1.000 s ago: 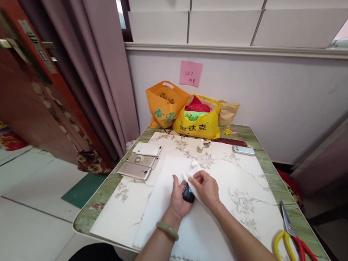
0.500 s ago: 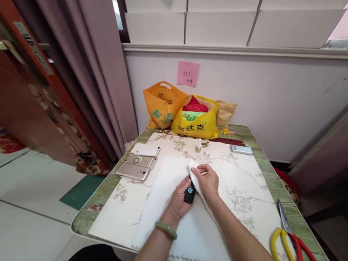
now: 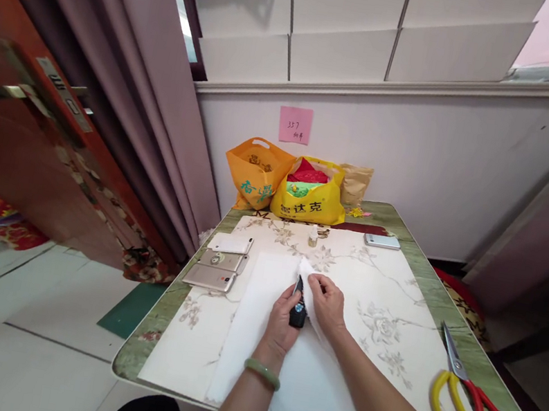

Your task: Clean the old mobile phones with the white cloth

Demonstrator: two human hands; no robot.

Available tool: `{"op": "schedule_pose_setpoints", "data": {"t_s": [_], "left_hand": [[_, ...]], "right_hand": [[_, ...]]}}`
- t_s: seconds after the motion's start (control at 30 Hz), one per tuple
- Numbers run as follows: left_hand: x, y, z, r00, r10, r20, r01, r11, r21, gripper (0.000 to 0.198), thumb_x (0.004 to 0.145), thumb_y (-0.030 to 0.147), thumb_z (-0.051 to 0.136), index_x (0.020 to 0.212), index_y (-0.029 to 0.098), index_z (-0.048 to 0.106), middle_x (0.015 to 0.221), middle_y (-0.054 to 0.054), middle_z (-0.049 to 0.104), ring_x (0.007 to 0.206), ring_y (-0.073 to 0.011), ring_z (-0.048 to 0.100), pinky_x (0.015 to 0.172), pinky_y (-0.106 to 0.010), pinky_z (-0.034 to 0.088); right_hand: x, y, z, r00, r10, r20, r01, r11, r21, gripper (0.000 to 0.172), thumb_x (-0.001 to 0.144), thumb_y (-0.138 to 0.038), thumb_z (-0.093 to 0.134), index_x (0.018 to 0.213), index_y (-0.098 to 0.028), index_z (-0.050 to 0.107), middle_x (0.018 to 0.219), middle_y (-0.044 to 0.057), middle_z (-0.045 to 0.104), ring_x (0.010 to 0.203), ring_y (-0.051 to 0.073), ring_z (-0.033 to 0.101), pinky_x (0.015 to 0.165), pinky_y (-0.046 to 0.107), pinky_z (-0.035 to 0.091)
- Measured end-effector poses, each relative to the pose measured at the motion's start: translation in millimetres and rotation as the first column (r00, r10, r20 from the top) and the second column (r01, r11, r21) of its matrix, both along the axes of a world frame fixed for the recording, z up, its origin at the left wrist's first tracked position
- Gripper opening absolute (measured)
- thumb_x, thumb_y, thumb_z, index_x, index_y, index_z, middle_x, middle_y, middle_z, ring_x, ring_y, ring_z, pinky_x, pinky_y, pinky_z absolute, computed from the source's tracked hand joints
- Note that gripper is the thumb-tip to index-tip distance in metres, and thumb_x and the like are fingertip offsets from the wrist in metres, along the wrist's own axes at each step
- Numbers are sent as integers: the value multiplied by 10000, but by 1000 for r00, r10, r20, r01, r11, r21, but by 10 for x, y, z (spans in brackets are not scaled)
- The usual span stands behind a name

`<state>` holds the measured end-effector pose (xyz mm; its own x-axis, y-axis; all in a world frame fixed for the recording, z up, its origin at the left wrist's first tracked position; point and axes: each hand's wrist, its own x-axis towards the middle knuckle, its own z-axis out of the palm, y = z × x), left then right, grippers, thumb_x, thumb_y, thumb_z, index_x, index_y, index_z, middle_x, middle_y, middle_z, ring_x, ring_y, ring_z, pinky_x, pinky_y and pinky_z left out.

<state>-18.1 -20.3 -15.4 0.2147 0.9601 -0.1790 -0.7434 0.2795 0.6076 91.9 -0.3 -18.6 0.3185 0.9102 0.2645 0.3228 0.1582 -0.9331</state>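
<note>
My left hand (image 3: 283, 318), with a green bangle (image 3: 262, 373) on its wrist, is closed around a small black mobile phone (image 3: 297, 313) above the middle of the table. Pinched in my right hand (image 3: 326, 303) is a white cloth (image 3: 248, 362), its lifted corner lying against the phone's upper part. The rest of the cloth spreads flat below both hands, its zigzag edge near me. Part of the phone is hidden by the cloth and my fingers. A small bottle (image 3: 313, 236) stands beyond my hands.
Three phones (image 3: 210, 277) lie at the left, another phone (image 3: 382, 241) at the back right. Large scissors (image 3: 464, 392) with red and yellow handles rest near the right edge. An orange bag (image 3: 258, 178) and a yellow bag (image 3: 309, 201) stand by the wall.
My right hand's grip on the cloth has shifted slightly, and more of the phone's upper part shows. The whole view has tilted a little upward.
</note>
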Motion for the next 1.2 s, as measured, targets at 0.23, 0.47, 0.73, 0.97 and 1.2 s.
{"op": "schedule_pose_setpoints", "data": {"t_s": [0.23, 0.47, 0.73, 0.97, 1.2], "left_hand": [[-57, 45, 16, 991, 106, 79, -94, 985, -145, 173, 759, 279, 701, 850, 145, 640, 693, 1, 602, 601, -89, 549, 581, -227, 455], [-9, 34, 67, 995, 95, 8, -94, 993, -67, 249, 753, 244, 704, 972, 174, 609, 801, -10, 634, 673, -86, 588, 612, -201, 457], [125, -28, 52, 963, 109, -246, -83, 990, 114, 382, 718, 206, 741, 1070, 181, 598, 1057, -71, 692, 926, -165, 644, 830, -287, 480], [155, 4, 25, 900, 149, -410, -94, 984, 151, 364, 674, 244, 774, 1004, 163, 643, 972, -75, 707, 906, -186, 639, 841, -310, 476], [214, 22, 53, 814, 202, -544, -130, 977, 168, 275, 737, 375, 716, 884, 148, 667, 815, -36, 679, 763, -148, 603, 703, -243, 477]], "right_hand": [[224, 143, -12, 979, -175, -108, 180, 983, 35, 487, 831, -605, 482, 799, -179, 717, 995, 98, 663, 911, 218, 589, 825, 310, 433], [736, 341, 300, 983, -165, 86, 177, 970, -167, 493, 811, -626, 477, 782, -212, 743, 853, 48, 669, 772, 218, 572, 726, 305, 413], [444, 123, 188, 993, -108, -41, 110, 993, 50, 479, 846, -597, 470, 787, -178, 695, 754, 37, 607, 705, 173, 516, 700, 268, 411], [337, 131, 9, 940, 209, -271, -224, 974, -26, 524, 867, -603, 434, 626, -169, 600, 532, -31, 467, 522, 121, 405, 527, 243, 361], [343, 169, 65, 923, 256, -287, -275, 961, -25, 339, 786, -491, 606, 772, -170, 715, 735, 32, 687, 712, 190, 606, 683, 274, 472]]}}
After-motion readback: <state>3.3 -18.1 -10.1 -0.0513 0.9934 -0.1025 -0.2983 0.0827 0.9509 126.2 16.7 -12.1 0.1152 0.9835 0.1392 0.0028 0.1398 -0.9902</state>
